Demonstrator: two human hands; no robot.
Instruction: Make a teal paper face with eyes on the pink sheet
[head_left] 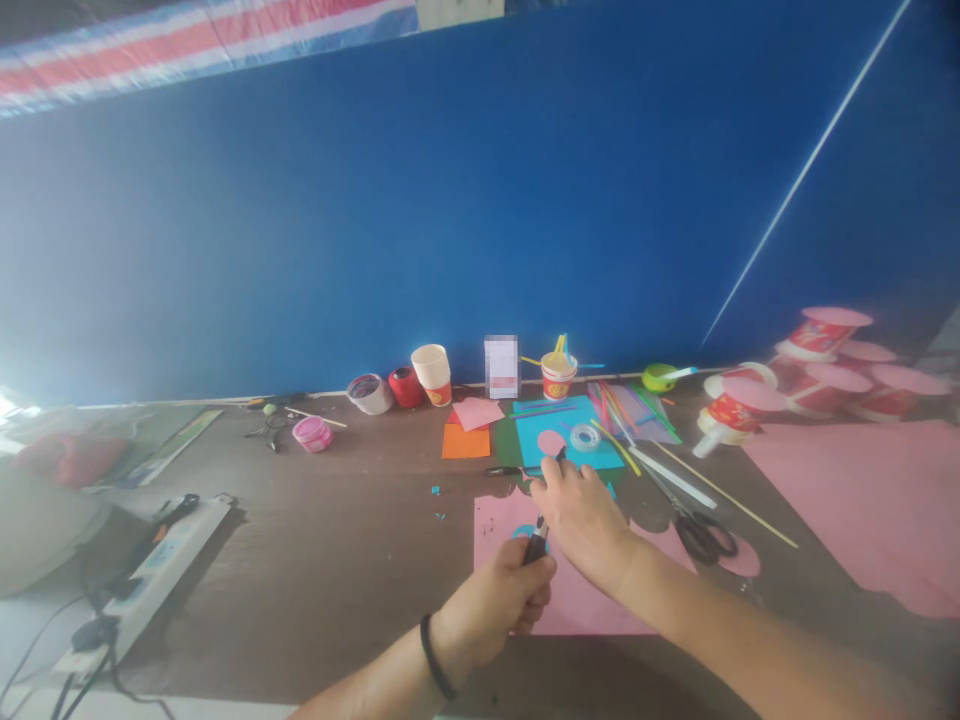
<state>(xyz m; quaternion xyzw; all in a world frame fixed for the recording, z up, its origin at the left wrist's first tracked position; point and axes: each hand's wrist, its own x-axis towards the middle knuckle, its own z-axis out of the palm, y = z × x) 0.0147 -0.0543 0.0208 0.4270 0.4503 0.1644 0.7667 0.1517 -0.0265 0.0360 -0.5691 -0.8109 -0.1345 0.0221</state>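
No legible text: the print on the red paper cups (559,381) and the card (501,367) is blurred beyond reading.

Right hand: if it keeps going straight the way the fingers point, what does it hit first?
Probably the small pink paper circle on the blue sheet, just beyond the right hand. The clear tape roll lies slightly to the right. Depth is hard to judge from one view.

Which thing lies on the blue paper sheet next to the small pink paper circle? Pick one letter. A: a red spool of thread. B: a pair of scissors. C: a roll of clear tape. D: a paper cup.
C: the roll of clear tape rests on the blue paper sheet, just right of the pink paper circle.
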